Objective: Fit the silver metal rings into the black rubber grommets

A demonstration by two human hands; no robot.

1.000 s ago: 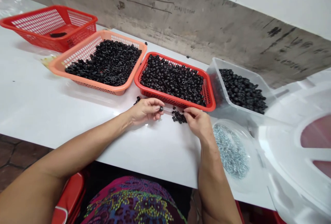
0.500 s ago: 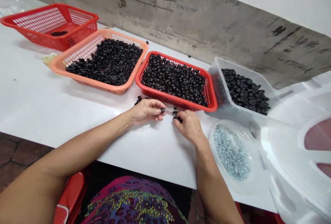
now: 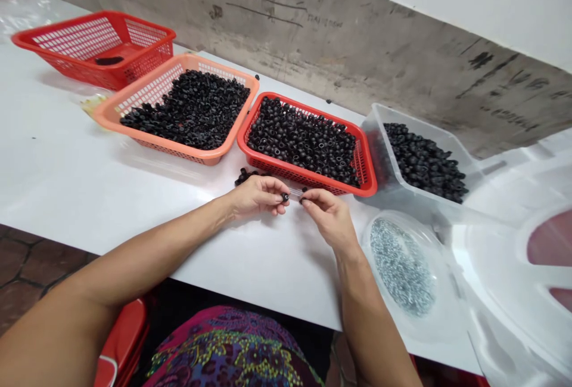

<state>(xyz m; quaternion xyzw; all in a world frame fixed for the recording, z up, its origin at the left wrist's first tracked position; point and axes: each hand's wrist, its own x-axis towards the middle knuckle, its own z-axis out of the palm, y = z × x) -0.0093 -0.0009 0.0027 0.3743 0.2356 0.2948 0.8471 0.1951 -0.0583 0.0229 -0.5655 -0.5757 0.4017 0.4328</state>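
The right hand (image 3: 328,215) has closed in, I see, just short of touching the left hand (image 3: 257,196), which pinches a black bead (image 3: 285,197) below the red basket (image 3: 286,171) at twelve o'clock.

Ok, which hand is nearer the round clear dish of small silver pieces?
Right hand: it is just left of the round clear dish, not touching it. The left hand is farther from the dish, on the far side of the right hand.
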